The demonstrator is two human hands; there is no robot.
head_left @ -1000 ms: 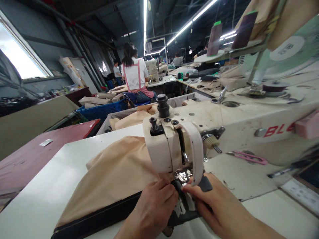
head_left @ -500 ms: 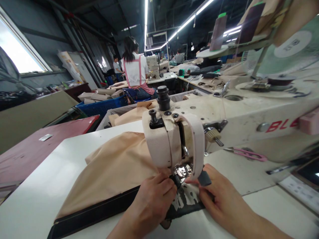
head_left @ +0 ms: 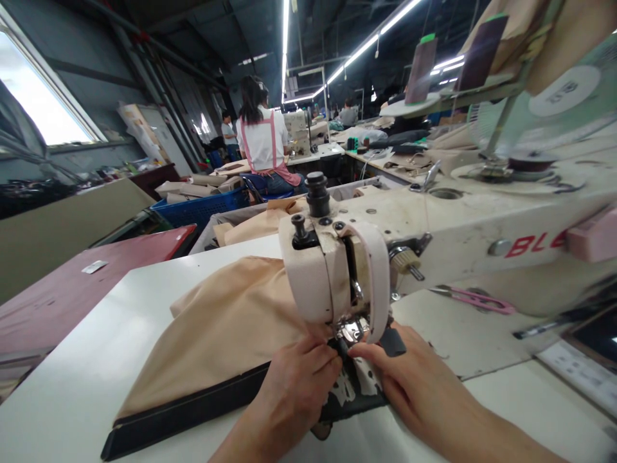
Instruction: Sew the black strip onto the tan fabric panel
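Cloth (head_left: 236, 334), tan with a black edge band, lies on the counter (head_left: 72, 399) under the sewing machine (head_left: 337, 270). I judge it light and limp; my left hand (head_left: 294, 392) and right hand (head_left: 409, 386) pinch it near the needle.

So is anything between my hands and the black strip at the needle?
Nothing visible. The left hand and right hand both rest on the black strip right under the presser foot; only the machine head hangs above the fingertips.
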